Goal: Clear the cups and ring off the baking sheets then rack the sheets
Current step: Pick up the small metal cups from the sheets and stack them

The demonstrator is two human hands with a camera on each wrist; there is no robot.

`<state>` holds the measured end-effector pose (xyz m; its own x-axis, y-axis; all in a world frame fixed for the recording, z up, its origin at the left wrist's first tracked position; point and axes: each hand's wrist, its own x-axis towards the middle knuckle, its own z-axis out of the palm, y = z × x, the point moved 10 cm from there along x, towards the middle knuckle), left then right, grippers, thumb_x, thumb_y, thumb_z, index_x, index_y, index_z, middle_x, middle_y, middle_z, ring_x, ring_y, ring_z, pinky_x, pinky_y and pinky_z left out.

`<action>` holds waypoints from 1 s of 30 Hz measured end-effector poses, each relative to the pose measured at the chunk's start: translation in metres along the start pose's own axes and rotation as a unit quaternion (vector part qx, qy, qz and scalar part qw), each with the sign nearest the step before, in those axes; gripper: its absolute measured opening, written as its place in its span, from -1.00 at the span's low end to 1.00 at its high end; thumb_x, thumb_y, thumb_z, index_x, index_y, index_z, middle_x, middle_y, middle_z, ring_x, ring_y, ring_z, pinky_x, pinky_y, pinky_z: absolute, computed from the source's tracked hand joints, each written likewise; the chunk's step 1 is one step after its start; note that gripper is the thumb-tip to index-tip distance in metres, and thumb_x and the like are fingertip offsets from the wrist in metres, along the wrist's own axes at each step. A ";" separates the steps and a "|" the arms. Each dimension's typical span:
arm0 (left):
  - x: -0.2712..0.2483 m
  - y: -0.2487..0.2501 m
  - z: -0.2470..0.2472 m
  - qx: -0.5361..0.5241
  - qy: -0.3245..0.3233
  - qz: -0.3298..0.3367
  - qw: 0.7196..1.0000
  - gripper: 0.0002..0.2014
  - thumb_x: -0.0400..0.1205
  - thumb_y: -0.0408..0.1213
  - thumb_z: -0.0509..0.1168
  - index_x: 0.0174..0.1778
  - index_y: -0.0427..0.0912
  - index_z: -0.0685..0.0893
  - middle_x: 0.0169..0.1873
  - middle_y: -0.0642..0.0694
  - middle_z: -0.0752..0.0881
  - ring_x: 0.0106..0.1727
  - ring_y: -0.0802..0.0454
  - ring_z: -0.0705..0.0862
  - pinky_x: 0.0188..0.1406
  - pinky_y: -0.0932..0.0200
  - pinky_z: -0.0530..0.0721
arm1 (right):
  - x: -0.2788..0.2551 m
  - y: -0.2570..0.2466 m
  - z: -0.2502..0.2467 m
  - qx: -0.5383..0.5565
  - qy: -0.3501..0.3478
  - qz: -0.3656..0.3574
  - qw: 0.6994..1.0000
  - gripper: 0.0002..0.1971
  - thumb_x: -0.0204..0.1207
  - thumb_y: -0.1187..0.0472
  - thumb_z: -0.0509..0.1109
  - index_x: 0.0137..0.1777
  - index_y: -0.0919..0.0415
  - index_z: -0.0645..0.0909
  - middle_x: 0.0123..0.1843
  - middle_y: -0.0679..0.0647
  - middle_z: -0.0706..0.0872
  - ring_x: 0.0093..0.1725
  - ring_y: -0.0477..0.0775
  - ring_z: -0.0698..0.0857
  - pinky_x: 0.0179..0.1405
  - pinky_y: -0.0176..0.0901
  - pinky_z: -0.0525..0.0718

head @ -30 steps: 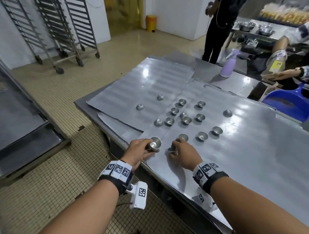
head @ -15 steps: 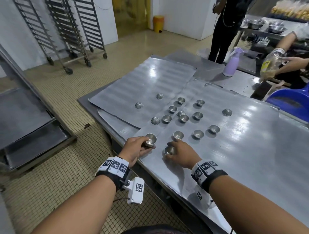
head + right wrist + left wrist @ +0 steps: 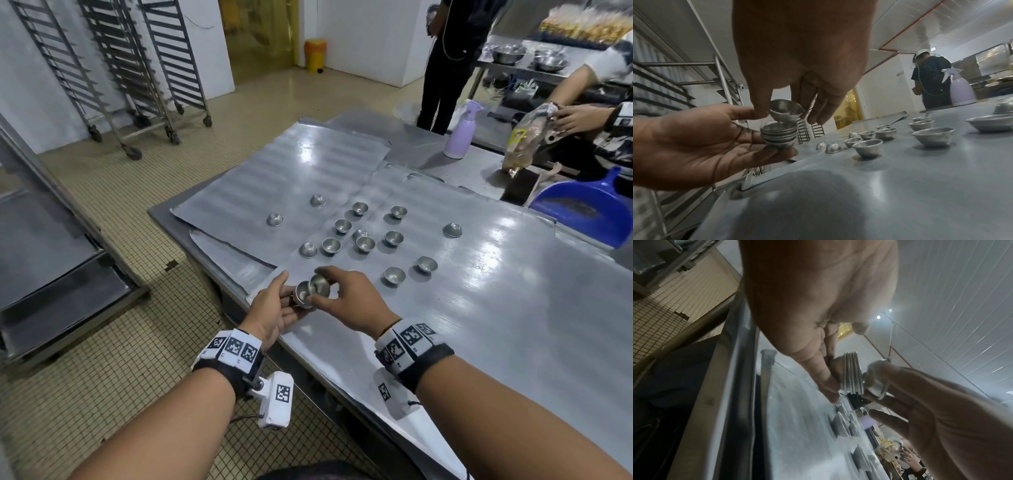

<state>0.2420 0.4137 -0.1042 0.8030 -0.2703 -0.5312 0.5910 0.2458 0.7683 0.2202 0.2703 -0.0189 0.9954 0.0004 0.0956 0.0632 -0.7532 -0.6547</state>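
My left hand (image 3: 289, 295) holds a nested stack of small metal cups (image 3: 302, 295) at the table's near-left corner, palm up. My right hand (image 3: 330, 289) pinches one more cup (image 3: 320, 285), tilted, right over the stack's mouth. The right wrist view shows that cup (image 3: 786, 111) touching the stack (image 3: 779, 134). Seen from the left wrist, the stack (image 3: 852, 373) lies against the pinched cup (image 3: 876, 379). Several loose cups (image 3: 394, 275) stand on the near baking sheet (image 3: 479, 308). Two upturned ones sit on the far sheet (image 3: 308, 164). I cannot pick out a ring.
Wheeled tray racks (image 3: 137, 68) stand at the back left across the tiled floor. A purple spray bottle (image 3: 460, 133) and a blue tub (image 3: 582, 209) sit at the table's far right. One person in black (image 3: 448, 51) stands behind; another's hands hold a bag (image 3: 527, 137).
My right hand lifted a cup off the near sheet and carried it left to the stack in my left hand. The left hand rose slightly and turned palm up.
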 end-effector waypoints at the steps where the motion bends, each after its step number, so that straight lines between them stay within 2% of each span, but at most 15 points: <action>1: 0.001 -0.001 0.002 0.004 -0.005 0.000 1.000 -0.42 0.77 0.09 0.16 0.20 -0.47 0.67 0.03 -0.45 0.81 0.01 -0.25 0.83 0.12 -0.05 0.79 | -0.001 -0.001 0.004 -0.011 -0.016 0.002 1.000 -0.40 0.45 -0.18 0.51 0.46 0.02 0.59 0.24 -0.05 0.79 0.12 -0.02 0.66 0.26 -0.04 0.59; 4: 0.000 0.000 0.007 0.020 -0.012 0.007 1.000 -0.42 0.77 0.12 0.14 0.17 -0.43 0.70 0.03 -0.41 0.82 -0.06 -0.18 0.83 0.00 0.01 0.80 | -0.004 -0.002 0.011 -0.026 -0.045 0.012 0.999 -0.39 0.49 -0.13 0.52 0.52 0.00 0.53 0.33 -0.02 0.75 0.31 0.07 0.63 0.22 -0.09 0.57; 8: -0.002 0.003 0.010 0.035 -0.016 0.018 0.999 -0.61 0.75 -0.05 0.26 0.06 -0.38 0.72 -0.05 -0.37 0.83 -0.18 -0.10 0.82 -0.15 0.10 0.78 | -0.005 -0.002 0.012 -0.028 -0.048 0.018 0.998 -0.34 0.48 -0.19 0.52 0.55 -0.02 0.51 0.33 -0.03 0.75 0.32 0.07 0.61 0.19 -0.10 0.57; 9: -0.002 0.004 0.010 0.039 -0.019 0.023 0.999 -0.68 0.74 -0.12 0.30 0.07 -0.37 0.74 -0.04 -0.37 0.83 -0.15 -0.09 0.82 -0.12 0.11 0.78 | -0.005 -0.002 0.011 -0.021 -0.048 0.019 0.998 -0.32 0.48 -0.23 0.50 0.56 -0.03 0.51 0.34 -0.04 0.74 0.33 0.05 0.61 0.20 -0.11 0.57; 11: -0.002 0.006 0.011 0.040 -0.029 0.031 0.998 -0.74 0.69 -0.22 0.37 0.13 -0.37 0.76 0.02 -0.36 0.83 0.00 -0.14 0.84 0.07 0.03 0.79 | -0.004 0.002 0.002 -0.001 -0.025 0.028 0.999 -0.36 0.53 -0.28 0.41 0.55 -0.02 0.52 0.35 -0.05 0.73 0.30 -0.01 0.64 0.22 -0.10 0.59; 13: -0.003 0.006 0.009 0.039 -0.024 0.032 0.998 -0.72 0.65 -0.23 0.42 0.18 -0.35 0.76 0.07 -0.35 0.83 0.16 -0.21 0.81 0.21 -0.05 0.75 | 0.001 0.016 -0.013 0.010 0.027 0.051 0.998 -0.49 0.63 -0.21 0.32 0.48 0.03 0.59 0.34 -0.04 0.74 0.21 -0.03 0.71 0.22 -0.04 0.64; 14: -0.003 0.005 0.006 0.034 -0.013 0.029 0.999 -0.72 0.65 -0.23 0.43 0.18 -0.35 0.75 0.08 -0.35 0.82 0.18 -0.23 0.80 0.18 -0.04 0.77 | 0.003 0.028 -0.020 0.007 0.047 0.071 0.996 -0.53 0.65 -0.16 0.30 0.45 0.06 0.61 0.34 -0.02 0.74 0.20 -0.01 0.72 0.23 -0.02 0.64; 16: -0.003 0.003 0.002 0.016 0.004 0.015 1.000 -0.72 0.65 -0.22 0.42 0.17 -0.35 0.73 0.07 -0.38 0.81 0.14 -0.25 0.80 -0.05 0.04 0.83 | 0.008 0.054 -0.027 -0.013 0.054 0.116 0.992 -0.56 0.66 -0.07 0.28 0.46 0.09 0.60 0.40 0.02 0.70 0.28 0.05 0.69 0.31 0.01 0.61; 18: -0.003 0.003 -0.002 0.008 0.015 0.008 1.000 -0.70 0.65 -0.20 0.42 0.17 -0.35 0.71 0.06 -0.41 0.80 0.12 -0.29 0.80 -0.24 0.11 0.84 | 0.013 0.076 -0.025 -0.051 0.024 0.147 0.988 -0.53 0.66 -0.01 0.24 0.53 0.10 0.53 0.51 0.07 0.61 0.41 0.11 0.60 0.42 0.03 0.51; 20: 0.000 0.004 -0.004 0.004 0.019 0.012 1.000 -0.69 0.64 -0.20 0.41 0.18 -0.37 0.71 0.10 -0.44 0.79 0.17 -0.38 0.78 -0.22 0.10 0.85 | 0.017 0.090 -0.018 -0.109 -0.026 0.155 0.981 -0.48 0.67 0.00 0.22 0.61 0.10 0.43 0.60 0.11 0.49 0.52 0.19 0.50 0.48 0.05 0.42; 22: 0.000 0.005 -0.003 -0.001 0.014 0.012 1.000 -0.69 0.65 -0.20 0.39 0.18 -0.38 0.71 0.11 -0.45 0.79 0.16 -0.42 0.78 -0.13 0.07 0.82 | 0.018 0.099 -0.010 -0.142 -0.070 0.152 0.976 -0.42 0.68 -0.02 0.23 0.68 0.09 0.31 0.66 0.13 0.40 0.56 0.26 0.45 0.51 0.09 0.42; 26: 0.001 0.008 -0.003 -0.016 0.001 0.011 1.000 -0.68 0.68 -0.21 0.34 0.20 -0.41 0.69 0.06 -0.43 0.81 0.08 -0.41 0.81 -0.10 0.08 0.81 | 0.022 0.102 0.005 -0.150 -0.112 0.139 0.972 -0.34 0.67 0.00 0.26 0.73 0.07 0.18 0.68 0.13 0.35 0.55 0.29 0.47 0.49 0.13 0.47; 30: 0.001 0.009 -0.002 -0.029 -0.005 0.005 1.000 -0.67 0.70 -0.21 0.31 0.20 -0.44 0.68 0.05 -0.45 0.81 0.04 -0.41 0.82 -0.27 0.12 0.84 | 0.026 0.104 0.016 -0.170 -0.136 0.138 0.966 -0.41 0.64 0.06 0.28 0.66 0.07 0.28 0.58 0.18 0.46 0.44 0.33 0.55 0.40 0.14 0.54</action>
<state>0.2489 0.4178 -0.0987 0.8085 -0.2771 -0.5192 0.5863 0.3014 0.7520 0.2535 0.2030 -0.0966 0.9561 -0.0940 -0.2777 -0.1888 -0.9220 -0.3379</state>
